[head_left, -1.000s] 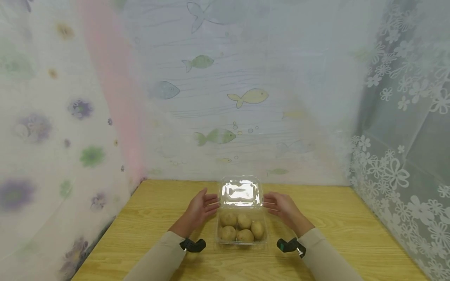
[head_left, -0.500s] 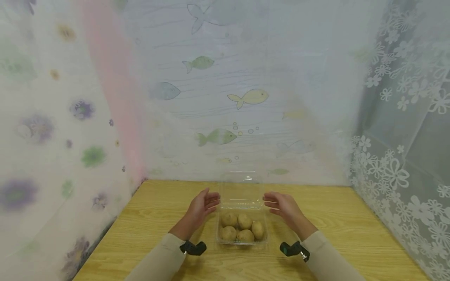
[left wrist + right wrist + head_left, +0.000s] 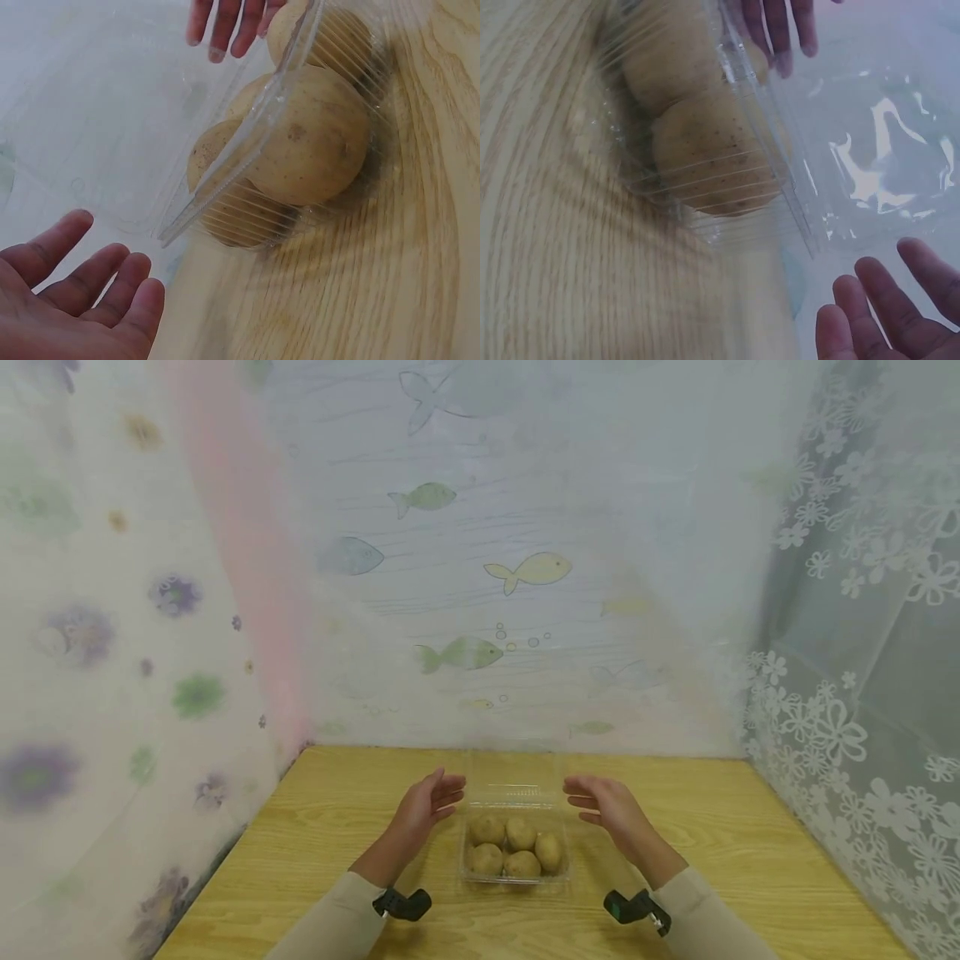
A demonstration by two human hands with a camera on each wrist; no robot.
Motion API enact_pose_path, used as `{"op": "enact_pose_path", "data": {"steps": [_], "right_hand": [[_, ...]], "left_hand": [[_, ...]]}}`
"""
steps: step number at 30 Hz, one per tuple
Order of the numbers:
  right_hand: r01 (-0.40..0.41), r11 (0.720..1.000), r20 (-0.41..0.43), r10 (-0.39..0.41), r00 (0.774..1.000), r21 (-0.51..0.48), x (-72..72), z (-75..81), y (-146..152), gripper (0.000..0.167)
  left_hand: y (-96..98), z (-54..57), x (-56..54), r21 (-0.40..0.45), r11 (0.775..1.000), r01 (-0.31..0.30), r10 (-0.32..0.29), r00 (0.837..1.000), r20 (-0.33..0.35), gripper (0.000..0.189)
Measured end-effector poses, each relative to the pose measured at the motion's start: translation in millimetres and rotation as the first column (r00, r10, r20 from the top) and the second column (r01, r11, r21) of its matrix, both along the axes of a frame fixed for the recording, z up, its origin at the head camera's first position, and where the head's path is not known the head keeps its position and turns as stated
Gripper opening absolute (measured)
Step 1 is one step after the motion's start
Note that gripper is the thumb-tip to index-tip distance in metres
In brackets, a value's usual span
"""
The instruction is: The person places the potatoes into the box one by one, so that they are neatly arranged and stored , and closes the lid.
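Note:
A clear plastic clamshell container (image 3: 517, 881) sits on the table with its lid (image 3: 513, 768) raised at the back. Several potatoes (image 3: 521, 833) lie in the base; ribbed clear walls show in front of them in the left wrist view. My left hand (image 3: 426, 807) is just left of the lid, its fingers (image 3: 112, 274) extended and loosely spread, holding nothing. On the other side, my right hand (image 3: 611, 807) has its fingers (image 3: 885, 292) slightly bent beside the lid and holds nothing. Both hands appear slightly apart from the plastic.
The wood-grain table (image 3: 322, 835) ends at a back sheet (image 3: 360, 652) printed with fish. A flower-patterned sheet (image 3: 135, 718) hangs on the left, and a grey one (image 3: 885, 677) with white flowers on the right. Dark mounts (image 3: 405, 903) sit on both wrists.
The hands have drawn slightly outward from the lid's sides and a little apart. The lid's tilt has shifted, and its bright glare in the head view is gone. The potatoes stay put.

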State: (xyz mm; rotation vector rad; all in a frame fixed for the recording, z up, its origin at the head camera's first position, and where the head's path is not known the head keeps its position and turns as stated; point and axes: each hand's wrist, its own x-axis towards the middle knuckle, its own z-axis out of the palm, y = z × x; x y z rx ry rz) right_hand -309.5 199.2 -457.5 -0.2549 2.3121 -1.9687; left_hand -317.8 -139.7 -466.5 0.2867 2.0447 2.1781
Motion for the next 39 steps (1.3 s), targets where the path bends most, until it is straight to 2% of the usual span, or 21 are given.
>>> {"op": "enact_pose_path", "data": {"steps": [4,10,16,21,28,33,39], "right_hand": [[0.000,1.000,-0.014,0.000,1.000,0.027,6.3,-1.3,2,0.052],[-0.015,0.999,-0.038,0.017,0.999,0.041,16.9,-0.5,5,0.054],[-0.027,0.998,-0.038,0.028,0.999,0.049,24.2,-3.0,8,0.057],[-0.036,0.996,-0.037,0.039,0.999,0.079,27.1,-8.1,7,0.054],[-0.087,0.987,-0.042,0.093,0.995,0.137,31.3,-16.0,10,0.045],[-0.107,0.984,-0.043,0.114,0.993,0.140,36.0,-18.4,11,0.045],[-0.122,0.983,-0.039,0.128,0.991,0.135,38.0,-23.2,11,0.046]], "left_hand": [[-1.5,-1.5,3.3,-0.017,1.000,0.004,-0.004,1.000,-0.010,0.070],[-3.9,-5.5,7.2,-0.047,0.998,0.042,-0.042,0.999,-0.018,0.066],[-5.2,-8.2,13.6,-0.138,0.990,0.035,-0.041,0.998,-0.041,0.062],[-7.5,-7.0,21.3,-0.206,0.977,0.048,-0.056,0.998,-0.032,0.060],[-13.2,-14.1,26.9,-0.225,0.970,0.095,-0.105,0.994,-0.033,0.055],[-15.9,-17.2,30.0,-0.231,0.964,0.129,-0.138,0.990,-0.022,0.051],[-15.3,-18.7,35.6,-0.247,0.960,0.129,-0.139,0.990,-0.026,0.053]]}}
